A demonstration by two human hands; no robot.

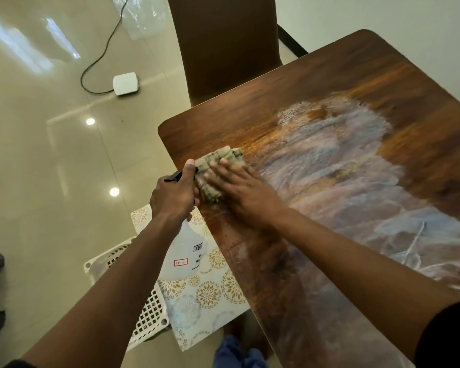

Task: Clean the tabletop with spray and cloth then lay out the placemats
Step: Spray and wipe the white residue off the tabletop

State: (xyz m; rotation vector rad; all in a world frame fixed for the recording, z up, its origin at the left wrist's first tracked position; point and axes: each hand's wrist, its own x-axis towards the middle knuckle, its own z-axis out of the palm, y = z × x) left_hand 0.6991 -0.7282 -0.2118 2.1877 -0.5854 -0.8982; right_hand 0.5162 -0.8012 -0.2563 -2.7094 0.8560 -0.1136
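Our right hand [241, 193] lies flat with its fingers straight, pressing a bunched olive-green cloth [218, 171] onto the wooden tabletop [316, 83] near its left edge. Our left hand [174, 193] is curled round the neck of a translucent spray bottle [183, 251], thumb up beside the cloth and the black trigger head [174, 177] poking out between the fingers; the bottle hangs just off the table's edge, with a white label and a small red-framed tag on its side.

We count one cloth, one bottle and two hands. The tabletop is dark, glossy wood with rounded corners, and a broad pale smear of wet foam [351, 166] spreads over it from the cloth toward the right.

Below the bottle, a placemat [210, 296] with gold medallions sits on a white lattice basket [149, 312] on the floor; whether more mats lie under it we cannot tell. One brown chair [223, 49] stands at the far side, and a white box [126, 83] with a black cable [104, 51] lies on the tiles.
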